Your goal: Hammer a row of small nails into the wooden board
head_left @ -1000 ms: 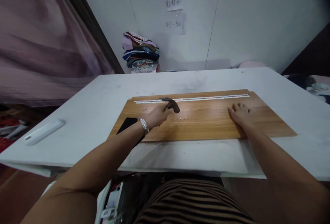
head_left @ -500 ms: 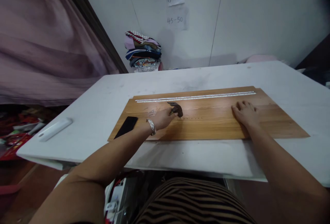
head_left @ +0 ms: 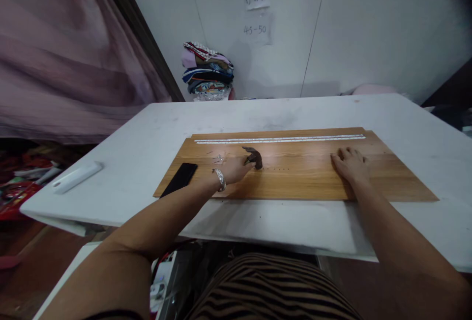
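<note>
My left hand (head_left: 235, 169), with a silver bracelet at the wrist, is closed round the handle of a claw hammer (head_left: 255, 158). The dark hammer head is down at the wooden board (head_left: 309, 182), at the left end of a row of small dark dots, perhaps nail heads. Whether a nail is under the head is hidden. My right hand (head_left: 350, 165) rests on the right part of the board, palm down, fingers stretched out and slightly bent. Several loose nails (head_left: 217, 159) lie on the board just beyond my left hand.
Two pale measuring strips (head_left: 280, 139) run along the board's far edge. A black phone (head_left: 179, 179) lies at its left end. The board lies on a white table (head_left: 129, 148), with a white oblong object (head_left: 78, 177) at left. Folded cloths (head_left: 208, 72) are stacked against the wall.
The view has shifted slightly. The hammer head stays in nearly the same place over the board, still in my left hand. My right hand has not visibly moved on the board.
</note>
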Motion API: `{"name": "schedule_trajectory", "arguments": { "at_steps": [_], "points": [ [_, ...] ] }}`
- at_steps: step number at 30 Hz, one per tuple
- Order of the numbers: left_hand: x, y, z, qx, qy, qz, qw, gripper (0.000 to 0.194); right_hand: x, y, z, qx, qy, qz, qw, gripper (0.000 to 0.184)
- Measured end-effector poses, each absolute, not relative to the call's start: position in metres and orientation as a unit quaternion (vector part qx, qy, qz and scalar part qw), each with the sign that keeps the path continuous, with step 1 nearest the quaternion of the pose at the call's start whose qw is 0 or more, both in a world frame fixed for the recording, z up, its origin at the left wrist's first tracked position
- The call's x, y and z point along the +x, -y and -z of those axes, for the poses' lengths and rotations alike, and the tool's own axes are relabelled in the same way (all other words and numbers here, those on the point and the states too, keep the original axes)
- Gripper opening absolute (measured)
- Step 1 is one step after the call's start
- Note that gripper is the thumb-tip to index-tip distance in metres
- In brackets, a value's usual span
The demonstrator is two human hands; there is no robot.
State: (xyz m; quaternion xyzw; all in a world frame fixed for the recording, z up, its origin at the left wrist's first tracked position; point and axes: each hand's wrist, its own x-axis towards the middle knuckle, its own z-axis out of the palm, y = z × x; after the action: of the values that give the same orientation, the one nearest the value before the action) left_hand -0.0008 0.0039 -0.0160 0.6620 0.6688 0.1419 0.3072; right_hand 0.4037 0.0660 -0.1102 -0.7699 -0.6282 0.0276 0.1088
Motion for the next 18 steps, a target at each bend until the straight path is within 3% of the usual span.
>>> {"name": "schedule_trajectory", "arguments": {
  "at_steps": [18],
  "points": [
    [-0.001, -0.0028, 0.018, 0.631, -0.687, -0.151, 0.328, 0.024, 0.404, -0.0668, 0.1083, -0.773, 0.625, -0.035, 0.104, 0.055]
  ]
}}
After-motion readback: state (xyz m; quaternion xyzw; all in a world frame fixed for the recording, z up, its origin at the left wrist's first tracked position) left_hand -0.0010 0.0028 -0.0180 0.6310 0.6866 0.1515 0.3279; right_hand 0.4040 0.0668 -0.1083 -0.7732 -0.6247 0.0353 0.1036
